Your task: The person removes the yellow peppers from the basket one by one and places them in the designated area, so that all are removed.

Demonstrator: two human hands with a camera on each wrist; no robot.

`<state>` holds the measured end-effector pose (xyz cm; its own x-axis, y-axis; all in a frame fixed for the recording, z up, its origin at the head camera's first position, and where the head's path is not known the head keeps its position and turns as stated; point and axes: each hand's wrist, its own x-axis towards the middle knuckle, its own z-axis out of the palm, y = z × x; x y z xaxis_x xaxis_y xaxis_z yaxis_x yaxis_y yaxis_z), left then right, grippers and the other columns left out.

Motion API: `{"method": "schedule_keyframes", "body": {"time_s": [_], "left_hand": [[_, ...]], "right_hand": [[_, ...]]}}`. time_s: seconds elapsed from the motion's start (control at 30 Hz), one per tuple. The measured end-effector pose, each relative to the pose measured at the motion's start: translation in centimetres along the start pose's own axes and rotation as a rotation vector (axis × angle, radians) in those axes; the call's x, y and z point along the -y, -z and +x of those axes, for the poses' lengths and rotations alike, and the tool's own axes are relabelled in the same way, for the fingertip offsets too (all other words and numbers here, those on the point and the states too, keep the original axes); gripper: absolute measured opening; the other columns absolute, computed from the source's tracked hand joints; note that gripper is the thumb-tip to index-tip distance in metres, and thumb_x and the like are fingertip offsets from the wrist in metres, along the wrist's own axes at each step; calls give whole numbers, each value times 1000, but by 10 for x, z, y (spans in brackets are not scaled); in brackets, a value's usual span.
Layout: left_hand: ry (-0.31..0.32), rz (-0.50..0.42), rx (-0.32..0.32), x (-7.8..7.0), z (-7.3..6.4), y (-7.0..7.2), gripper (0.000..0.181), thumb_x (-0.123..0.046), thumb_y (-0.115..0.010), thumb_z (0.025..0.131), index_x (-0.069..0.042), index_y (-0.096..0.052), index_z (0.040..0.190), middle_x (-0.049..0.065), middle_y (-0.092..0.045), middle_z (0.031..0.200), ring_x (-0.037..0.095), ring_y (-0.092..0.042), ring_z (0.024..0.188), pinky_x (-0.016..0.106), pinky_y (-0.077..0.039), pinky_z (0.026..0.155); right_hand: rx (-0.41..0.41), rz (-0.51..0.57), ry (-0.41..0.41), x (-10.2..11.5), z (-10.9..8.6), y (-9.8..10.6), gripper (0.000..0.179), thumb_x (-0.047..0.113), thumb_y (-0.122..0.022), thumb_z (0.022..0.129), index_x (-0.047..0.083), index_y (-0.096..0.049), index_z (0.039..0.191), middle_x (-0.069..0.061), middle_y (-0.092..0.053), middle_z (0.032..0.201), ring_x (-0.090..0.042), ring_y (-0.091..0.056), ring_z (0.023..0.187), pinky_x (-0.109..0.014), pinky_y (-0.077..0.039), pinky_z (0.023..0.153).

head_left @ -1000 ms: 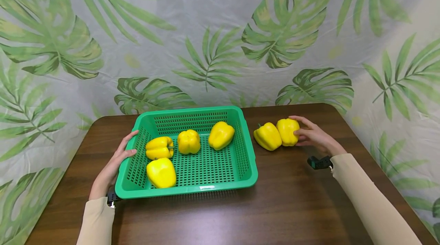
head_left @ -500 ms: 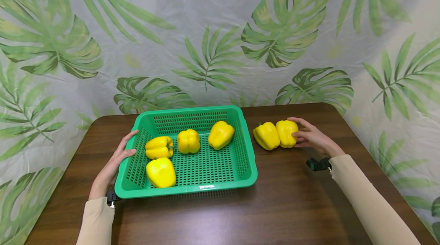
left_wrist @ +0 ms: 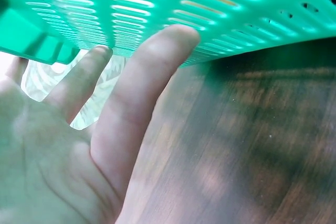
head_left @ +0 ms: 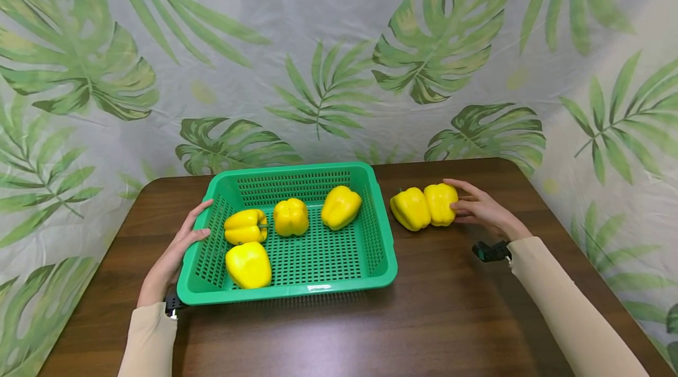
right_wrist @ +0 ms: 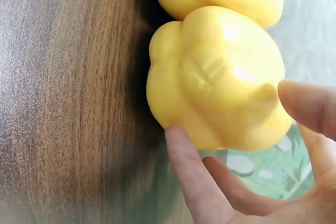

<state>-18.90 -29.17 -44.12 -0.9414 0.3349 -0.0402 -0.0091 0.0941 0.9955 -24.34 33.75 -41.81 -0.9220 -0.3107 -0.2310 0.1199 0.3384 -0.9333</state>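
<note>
A green plastic basket (head_left: 291, 292) with slotted walls stands on the table, holding several yellow bell peppers (head_left: 341, 207). My left hand (head_left: 172, 253) rests against its left side, fingers extended; the left wrist view has fingertips (left_wrist: 181, 38) on the outer wall. To the right of the basket, two more yellow bell peppers lie side by side and touching: a left one (head_left: 411, 209) and a right one (head_left: 441, 204). My right hand (head_left: 484, 212) is at the right pepper, fingertips (right_wrist: 176, 135) touching its near end with the fingers spread and fairly straight. The palm stays off the pepper.
The dark wooden table (head_left: 424, 306) extends in front of the basket and to both sides. A leaf-patterned sheet (head_left: 328, 42) hangs behind the table's back edge. Each wrist carries a small black camera (head_left: 489, 251).
The right pepper and my right hand have shifted very slightly left, so the pepper sits against its neighbour. My left hand and the basket have stayed in place.
</note>
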Motion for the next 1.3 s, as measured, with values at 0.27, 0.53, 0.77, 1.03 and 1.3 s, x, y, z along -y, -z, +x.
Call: {"method": "schedule_keyframes", "body": {"time_s": [0.27, 0.53, 0.77, 1.03, 1.3], "left_hand": [[0, 3, 0, -1, 1, 0, 56, -23, -36, 103, -35, -11, 153, 20, 5, 154, 17, -49, 112, 43, -52, 81], [-3, 3, 2, -1, 1, 0, 56, -23, -36, 103, -35, -11, 153, 19, 5, 154, 19, -48, 112, 45, -51, 80], [3, -1, -1, -1, 1, 0, 56, -23, -36, 103, -35, -11, 152, 19, 4, 154, 20, -48, 112, 46, -51, 81], [2, 0, -3, -1, 1, 0, 56, -23, -35, 103, -35, -11, 153, 19, 4, 154, 20, -47, 113, 46, -51, 81], [9, 9, -7, -1, 0, -1, 57, -23, -35, 103, -35, -11, 153, 19, 5, 154, 25, -45, 115, 47, -51, 81]], "right_hand": [[-98, 21, 10, -1, -3, 3, 59, 10, -53, 98, 9, -26, 150, -32, -26, 142, -25, -54, 109, -52, -41, 96], [-191, 35, 89, 8, -6, 4, 42, 14, -51, 100, 4, -40, 139, -24, -40, 128, -11, -59, 95, -30, -52, 82], [-261, 59, 143, 14, -5, 0, 35, 14, -52, 99, 6, -48, 133, -8, -49, 116, -12, -58, 96, -27, -52, 80], [-242, 91, 167, 31, -6, -13, 26, 14, -52, 99, 16, -53, 125, -2, -52, 114, -16, -58, 98, -30, -51, 84], [-194, 103, 174, 44, 0, -32, 26, 14, -53, 99, 17, -53, 125, -4, -51, 117, -25, -55, 104, -29, -51, 84]]}}
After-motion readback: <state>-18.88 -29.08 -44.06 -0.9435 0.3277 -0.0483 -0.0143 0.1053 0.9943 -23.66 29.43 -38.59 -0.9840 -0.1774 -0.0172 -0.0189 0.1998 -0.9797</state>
